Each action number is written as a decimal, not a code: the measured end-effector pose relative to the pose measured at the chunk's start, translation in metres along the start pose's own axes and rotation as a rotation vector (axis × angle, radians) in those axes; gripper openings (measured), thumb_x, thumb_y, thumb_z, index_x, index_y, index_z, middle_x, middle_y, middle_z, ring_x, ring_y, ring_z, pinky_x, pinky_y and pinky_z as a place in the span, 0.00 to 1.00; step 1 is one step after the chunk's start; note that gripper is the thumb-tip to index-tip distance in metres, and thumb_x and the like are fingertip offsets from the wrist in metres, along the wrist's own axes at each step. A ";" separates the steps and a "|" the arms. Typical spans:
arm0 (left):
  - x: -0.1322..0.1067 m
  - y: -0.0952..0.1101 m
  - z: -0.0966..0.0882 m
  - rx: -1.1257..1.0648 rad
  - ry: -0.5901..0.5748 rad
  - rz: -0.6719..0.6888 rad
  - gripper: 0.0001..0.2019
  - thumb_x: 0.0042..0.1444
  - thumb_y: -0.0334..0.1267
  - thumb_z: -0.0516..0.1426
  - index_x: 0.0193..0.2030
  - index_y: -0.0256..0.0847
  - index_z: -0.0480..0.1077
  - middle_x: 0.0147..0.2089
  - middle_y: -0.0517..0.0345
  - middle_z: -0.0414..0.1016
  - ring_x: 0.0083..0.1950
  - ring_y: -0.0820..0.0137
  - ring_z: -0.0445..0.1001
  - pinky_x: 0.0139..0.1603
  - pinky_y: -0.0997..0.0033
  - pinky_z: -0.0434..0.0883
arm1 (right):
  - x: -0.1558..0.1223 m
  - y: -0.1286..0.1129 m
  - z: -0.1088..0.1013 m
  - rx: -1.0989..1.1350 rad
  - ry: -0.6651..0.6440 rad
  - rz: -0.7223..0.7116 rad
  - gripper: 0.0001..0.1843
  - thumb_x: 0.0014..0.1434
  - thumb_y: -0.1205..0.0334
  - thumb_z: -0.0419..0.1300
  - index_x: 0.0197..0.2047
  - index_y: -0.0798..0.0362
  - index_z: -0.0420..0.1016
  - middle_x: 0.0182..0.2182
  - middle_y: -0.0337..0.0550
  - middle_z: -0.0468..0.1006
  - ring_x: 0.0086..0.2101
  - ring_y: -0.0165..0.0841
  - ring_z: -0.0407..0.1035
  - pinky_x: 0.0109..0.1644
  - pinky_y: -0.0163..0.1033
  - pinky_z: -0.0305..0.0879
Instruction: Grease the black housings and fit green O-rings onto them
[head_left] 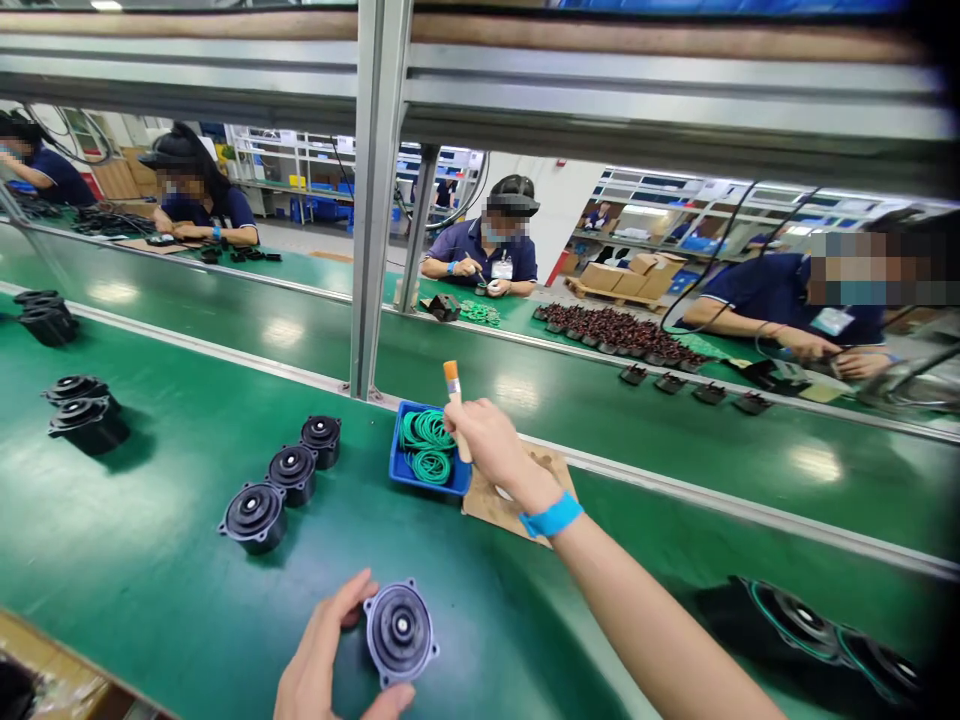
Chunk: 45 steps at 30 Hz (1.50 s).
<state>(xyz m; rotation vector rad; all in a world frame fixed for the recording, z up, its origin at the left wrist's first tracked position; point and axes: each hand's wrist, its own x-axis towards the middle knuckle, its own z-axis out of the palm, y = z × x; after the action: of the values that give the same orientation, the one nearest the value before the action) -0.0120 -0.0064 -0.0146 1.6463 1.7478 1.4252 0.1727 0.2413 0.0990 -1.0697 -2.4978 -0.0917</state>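
Observation:
My left hand (pixel 319 660) grips a black round pump housing (pixel 401 632) by its flanged rim, thumb at the front and fingers at the far left side. The housing's stepped top faces up. Farther off, my right hand (pixel 487 440) is closed around a brush (pixel 454 400) with a pale handle and an orange end pointing up; its lower end is hidden. This hand is over the right side of a blue bin (pixel 397 470) of green rubber rings (pixel 429 466). Below its wrist lies a piece of cardboard (pixel 484 505), with something whitish partly covered by the hand.
Three similar housings (pixel 291 475) stand in a row left of the bin, and more (pixel 90 415) at far left. At right are housings with green rings (pixel 806 620). A metal post (pixel 369 200) rises behind the bin. Co-workers (pixel 487 240) sit across the line.

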 end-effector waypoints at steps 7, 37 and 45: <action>0.006 0.006 -0.002 -0.098 -0.136 0.026 0.33 0.57 0.41 0.63 0.68 0.50 0.58 0.60 0.53 0.78 0.53 0.63 0.81 0.55 0.64 0.79 | -0.068 -0.068 -0.037 0.605 0.022 0.085 0.14 0.65 0.65 0.59 0.33 0.47 0.56 0.32 0.38 0.82 0.31 0.32 0.77 0.33 0.33 0.68; 0.035 0.023 -0.022 0.250 -0.120 0.467 0.27 0.59 0.58 0.60 0.58 0.41 0.71 0.56 0.43 0.78 0.57 0.56 0.77 0.57 0.58 0.75 | -0.144 -0.088 -0.004 0.486 0.066 -0.275 0.12 0.69 0.54 0.61 0.39 0.46 0.61 0.48 0.50 0.84 0.43 0.41 0.79 0.52 0.51 0.66; 0.041 0.029 -0.028 0.017 -0.220 0.200 0.20 0.59 0.53 0.63 0.54 0.45 0.75 0.51 0.49 0.79 0.51 0.60 0.79 0.52 0.63 0.78 | -0.133 -0.088 -0.013 0.608 0.023 -0.202 0.04 0.68 0.63 0.61 0.44 0.44 0.70 0.44 0.45 0.85 0.38 0.38 0.79 0.48 0.47 0.71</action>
<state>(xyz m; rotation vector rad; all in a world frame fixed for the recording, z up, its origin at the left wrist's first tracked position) -0.0294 0.0134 0.0369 1.9514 1.5138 1.2560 0.1974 0.0861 0.0666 -0.5598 -2.3599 0.5567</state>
